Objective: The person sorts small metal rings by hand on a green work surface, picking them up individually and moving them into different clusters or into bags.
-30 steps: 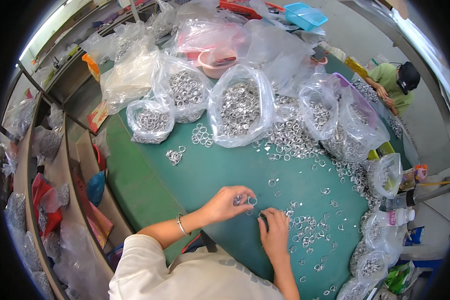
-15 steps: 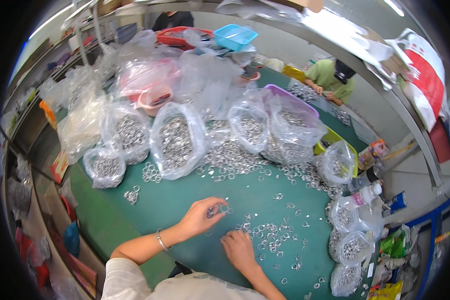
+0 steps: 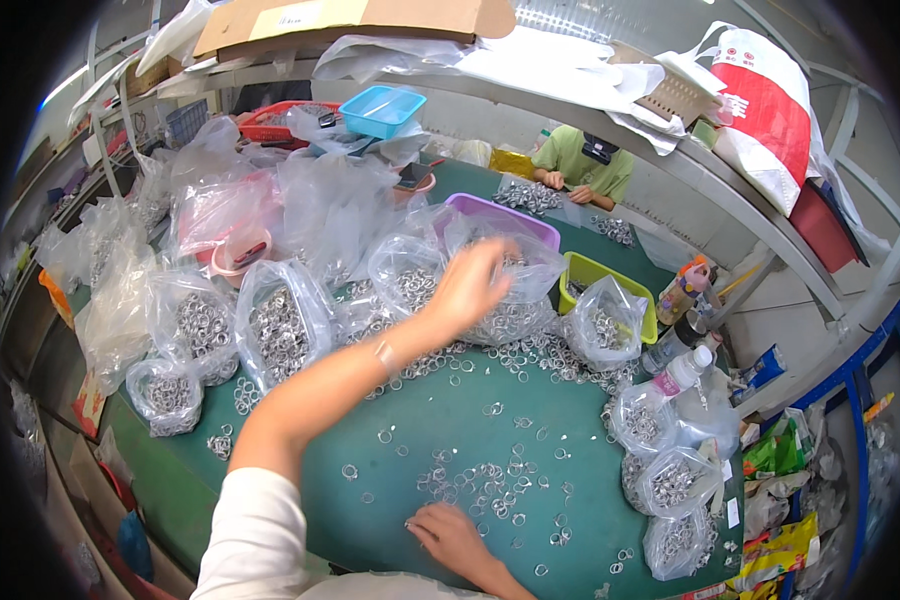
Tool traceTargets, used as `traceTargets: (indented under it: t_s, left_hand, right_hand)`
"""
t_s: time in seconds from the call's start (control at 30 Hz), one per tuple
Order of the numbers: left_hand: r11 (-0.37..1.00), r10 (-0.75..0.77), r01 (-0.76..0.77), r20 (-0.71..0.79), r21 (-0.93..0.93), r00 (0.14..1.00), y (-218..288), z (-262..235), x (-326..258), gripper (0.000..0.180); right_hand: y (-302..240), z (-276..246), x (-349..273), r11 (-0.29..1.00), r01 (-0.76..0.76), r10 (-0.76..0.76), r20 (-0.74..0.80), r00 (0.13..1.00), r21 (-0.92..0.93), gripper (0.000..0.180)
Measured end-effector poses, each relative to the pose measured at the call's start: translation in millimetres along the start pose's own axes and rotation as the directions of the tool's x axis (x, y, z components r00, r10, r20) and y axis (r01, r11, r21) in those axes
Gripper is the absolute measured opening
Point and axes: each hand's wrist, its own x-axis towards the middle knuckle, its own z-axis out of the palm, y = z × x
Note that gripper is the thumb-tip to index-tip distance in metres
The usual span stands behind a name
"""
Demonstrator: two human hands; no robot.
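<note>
My left hand is stretched far forward over an open clear plastic bag of metal rings in front of the purple basket. Motion blurs its fingers, so whatever they may hold is hidden. Close to my body, my right hand rests palm down on the green tabletop, fingers loosely bent and apart, with no object visible in them. Just beyond it lies a loose scatter of silver rings. More rings are heaped along the bags' front edges.
Open bags of rings line the left, the back and the right. A lime-green basket and a bottle stand at the right. Across the table, a person in a green shirt handles small pieces. A shelf spans overhead.
My left hand has swung forward from the near tabletop, where it held rings, to above the bag by the purple basket. My right hand stays low by the scattered rings. The view has shifted.
</note>
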Motion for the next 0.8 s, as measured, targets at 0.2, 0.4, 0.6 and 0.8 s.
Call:
traceTargets:
  t_s: [0.2, 0.4, 0.6, 0.8]
  left_hand:
    - [0.910, -0.414, 0.403, -0.214, -0.093, 0.885, -32.9, 9.6, 85.5, 0.040]
    - [0.906, -0.297, 0.312, 0.095, -0.285, 0.950, 13.1, -15.4, -36.2, 0.021]
    - [0.621, -0.590, 0.753, 0.502, -0.219, 0.632, 61.6, -87.1, -201.5, 0.020]
    - [0.605, -0.641, 0.794, 0.556, -0.059, 0.530, 95.2, -91.0, -286.3, 0.024]
  right_hand:
    - [7.0, -6.7, -0.9, 0.999, -0.013, 0.015, -0.063, 0.998, 0.036, 0.009]
    - [15.1, -16.1, -10.3, 0.993, -0.108, 0.115, -0.141, 0.983, 0.056, 0.010]
    - [-0.2, -9.3, -14.2, 0.681, -0.484, 0.548, 0.055, 0.834, 0.550, 0.015]
    - [-2.7, 0.3, -12.1, 0.324, -0.481, 0.582, 0.228, 0.780, 0.815, 0.020]
